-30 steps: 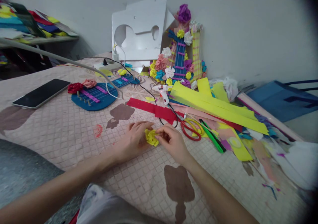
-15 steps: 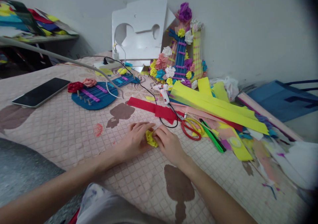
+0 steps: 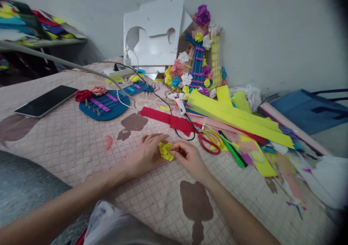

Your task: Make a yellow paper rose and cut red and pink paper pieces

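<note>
A crumpled yellow paper flower [image 3: 166,152] sits between my hands, just above the quilted cloth. My left hand [image 3: 148,152] holds it from the left, its fingers curled behind the petals. At the flower's right edge, the thumb and fingertips of my right hand [image 3: 189,158] pinch a petal. Beyond them lies a strip of red crepe paper [image 3: 157,116]. To the right rest red and yellow scissors [image 3: 209,143] and a green cutter knife [image 3: 233,150].
A white glue gun [image 3: 178,102] with a black cord lies ahead. Yellow paper strips [image 3: 236,116] are heaped on the right. At left are a tablet [image 3: 46,100] and a blue guitar-shaped craft [image 3: 108,109]. Flower-decorated guitar crafts [image 3: 198,63] lean against the wall.
My right hand has shifted slightly right and its fingers now pinch the flower's edge. More of the yellow petals shows. My left hand stays almost where it was.
</note>
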Demonstrator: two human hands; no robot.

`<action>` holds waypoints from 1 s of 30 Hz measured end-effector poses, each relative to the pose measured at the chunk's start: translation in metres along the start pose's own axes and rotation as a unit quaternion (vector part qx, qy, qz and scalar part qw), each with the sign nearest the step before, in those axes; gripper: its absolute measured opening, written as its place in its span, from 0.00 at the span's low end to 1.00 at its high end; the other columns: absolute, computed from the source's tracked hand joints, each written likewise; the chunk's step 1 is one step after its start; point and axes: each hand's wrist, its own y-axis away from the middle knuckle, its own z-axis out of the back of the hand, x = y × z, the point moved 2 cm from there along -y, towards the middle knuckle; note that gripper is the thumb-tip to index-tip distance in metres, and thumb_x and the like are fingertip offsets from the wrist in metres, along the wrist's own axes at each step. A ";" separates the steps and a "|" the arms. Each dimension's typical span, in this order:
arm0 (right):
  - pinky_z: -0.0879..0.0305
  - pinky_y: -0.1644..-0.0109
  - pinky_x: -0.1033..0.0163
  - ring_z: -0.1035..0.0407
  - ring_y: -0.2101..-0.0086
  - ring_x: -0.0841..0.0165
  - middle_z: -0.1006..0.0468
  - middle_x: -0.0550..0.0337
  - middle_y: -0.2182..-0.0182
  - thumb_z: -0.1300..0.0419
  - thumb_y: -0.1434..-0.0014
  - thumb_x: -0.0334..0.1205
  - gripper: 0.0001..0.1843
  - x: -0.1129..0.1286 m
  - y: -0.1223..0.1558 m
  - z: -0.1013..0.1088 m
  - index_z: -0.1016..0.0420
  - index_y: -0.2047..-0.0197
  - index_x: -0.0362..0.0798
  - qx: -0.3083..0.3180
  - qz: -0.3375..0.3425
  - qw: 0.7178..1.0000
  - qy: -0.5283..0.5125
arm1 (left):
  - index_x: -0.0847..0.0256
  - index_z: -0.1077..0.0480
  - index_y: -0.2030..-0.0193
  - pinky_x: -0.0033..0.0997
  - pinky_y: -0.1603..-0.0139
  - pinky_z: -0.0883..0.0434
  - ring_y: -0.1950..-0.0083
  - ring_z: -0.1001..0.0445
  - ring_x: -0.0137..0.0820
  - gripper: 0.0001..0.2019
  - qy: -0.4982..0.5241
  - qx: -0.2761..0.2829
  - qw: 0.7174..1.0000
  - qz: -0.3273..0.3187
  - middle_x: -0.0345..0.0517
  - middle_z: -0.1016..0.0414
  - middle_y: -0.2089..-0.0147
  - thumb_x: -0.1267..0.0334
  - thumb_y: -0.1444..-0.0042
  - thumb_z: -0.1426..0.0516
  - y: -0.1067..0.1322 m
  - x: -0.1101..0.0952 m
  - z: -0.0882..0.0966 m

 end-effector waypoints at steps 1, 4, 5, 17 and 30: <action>0.40 0.66 0.65 0.36 0.70 0.70 0.32 0.62 0.71 0.42 0.44 0.31 0.03 0.001 0.000 -0.002 0.29 0.67 0.48 0.007 0.002 1.000 0.013 | 0.55 0.48 0.40 0.43 0.45 0.43 0.45 0.35 0.40 0.32 -0.001 -0.002 1.000 -0.001 0.47 0.28 0.50 0.63 0.49 0.39 0.000 0.000 -0.001; 0.41 0.67 0.66 0.36 0.70 0.70 0.33 0.63 0.71 0.41 0.46 0.30 0.04 0.003 0.000 -0.006 0.29 0.67 0.48 0.015 0.007 0.999 0.043 | 0.55 0.48 0.40 0.44 0.45 0.43 0.44 0.35 0.40 0.31 0.003 0.001 1.000 -0.003 0.48 0.29 0.50 0.63 0.49 0.39 0.000 0.000 -0.001; 0.41 0.68 0.66 0.36 0.70 0.70 0.33 0.63 0.71 0.41 0.46 0.29 0.04 0.003 0.000 -0.007 0.29 0.68 0.48 0.017 0.011 0.998 0.051 | 0.56 0.47 0.40 0.44 0.45 0.43 0.44 0.35 0.41 0.31 0.005 0.002 1.000 -0.002 0.48 0.29 0.49 0.63 0.49 0.40 0.000 0.000 -0.001; 0.42 0.66 0.66 0.38 0.69 0.70 0.36 0.63 0.72 0.45 0.42 0.31 0.06 0.005 -0.001 -0.002 0.35 0.70 0.48 0.010 0.032 0.999 0.024 | 0.56 0.48 0.41 0.44 0.45 0.43 0.44 0.35 0.40 0.30 0.002 0.007 1.000 0.007 0.48 0.29 0.50 0.63 0.48 0.40 -0.001 -0.001 0.001; 0.45 0.78 0.69 0.38 0.76 0.74 0.29 0.62 0.67 0.42 0.42 0.48 0.12 -0.010 -0.007 0.015 0.40 0.68 0.51 -0.149 -0.079 0.918 -0.359 | 0.55 0.49 0.41 0.46 0.45 0.43 0.45 0.35 0.40 0.32 0.023 0.009 0.999 0.020 0.46 0.29 0.49 0.68 0.50 0.40 -0.001 0.001 0.004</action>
